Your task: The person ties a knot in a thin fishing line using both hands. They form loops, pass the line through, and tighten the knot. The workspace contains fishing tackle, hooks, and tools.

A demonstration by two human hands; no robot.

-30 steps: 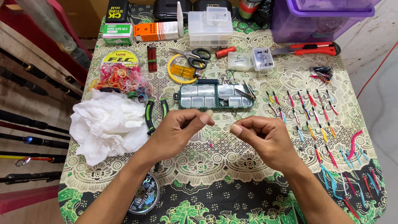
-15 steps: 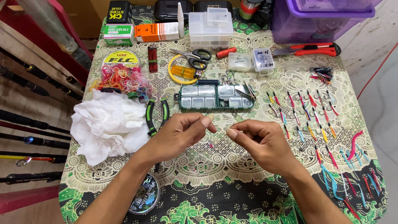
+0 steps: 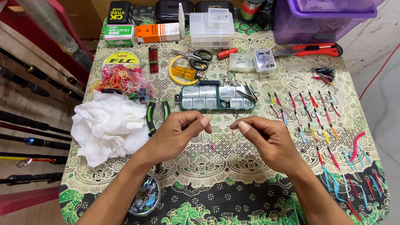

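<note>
My left hand [image 3: 177,134] and my right hand [image 3: 266,139] hover close together over the lace tablecloth [image 3: 225,160], fingertips pinched and facing each other a few centimetres apart. What they pinch is too thin to make out; it may be a fine line. Just beyond them lies a green compartment box [image 3: 217,97] with its clear lid shut. Pliers with green handles [image 3: 153,114] lie beside my left hand. A spool of line [image 3: 144,196] sits under my left forearm.
Crumpled white tissue [image 3: 108,125] lies at left, with coloured rubber bands [image 3: 124,79] behind it. Rows of dressed hooks [image 3: 316,114] fill the right side. Scissors [image 3: 192,59], a red utility knife [image 3: 312,50], clear boxes [image 3: 211,26] and a purple bin [image 3: 325,18] stand at the back. Fishing rods [image 3: 29,125] line the left.
My hands have drifted slightly apart and my right hand has shifted a little right; the pinched fingertips stay level with each other.
</note>
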